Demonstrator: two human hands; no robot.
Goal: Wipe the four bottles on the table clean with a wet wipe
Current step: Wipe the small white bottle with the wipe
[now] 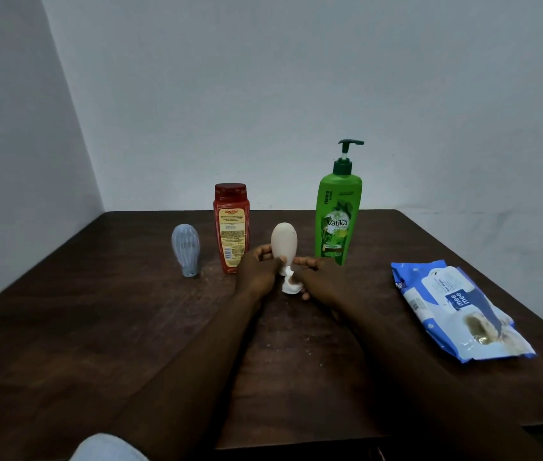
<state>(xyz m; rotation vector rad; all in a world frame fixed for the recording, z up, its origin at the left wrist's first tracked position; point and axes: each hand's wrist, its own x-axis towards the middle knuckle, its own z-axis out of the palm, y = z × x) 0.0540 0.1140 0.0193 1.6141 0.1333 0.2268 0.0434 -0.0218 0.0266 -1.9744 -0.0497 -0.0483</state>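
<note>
Steadying the cream bottle [284, 242] upright mid-bench, between red bottle [231, 227] and green pump bottle [338, 221], left hand [256, 272] grips its lower body so right hand [318, 277], clutching the wet wipe [290, 282], can scrub its base.

Dark wooden table [97, 327] (scuffed, matt); glossy plastic wipes pack [456, 311].

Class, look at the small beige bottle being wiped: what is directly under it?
Under the beige bottle, a crumpled white wet wipe shows between the hands, left and right. They cover its cap, so whether it touches the table is unclear.
</note>
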